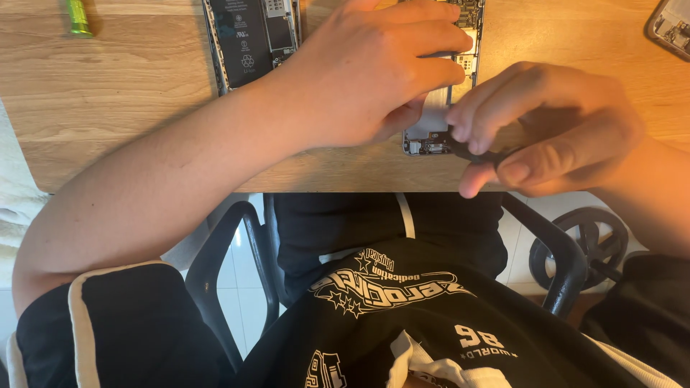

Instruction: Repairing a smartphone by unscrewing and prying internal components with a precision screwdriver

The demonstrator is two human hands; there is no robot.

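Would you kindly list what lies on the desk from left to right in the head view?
Green tool → opened phone with black battery → left hand → right hand holding a black tool → another device at the right edge.

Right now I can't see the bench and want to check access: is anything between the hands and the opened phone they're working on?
Nothing visible. The left hand rests directly on the opened phone on the wooden table; the right hand pinches a thin black tool at the phone's lower edge. A second opened phone lies off to the side.

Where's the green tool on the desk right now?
The green tool lies at the far left of the wooden desk in the head view, left of the opened phone and away from both hands.
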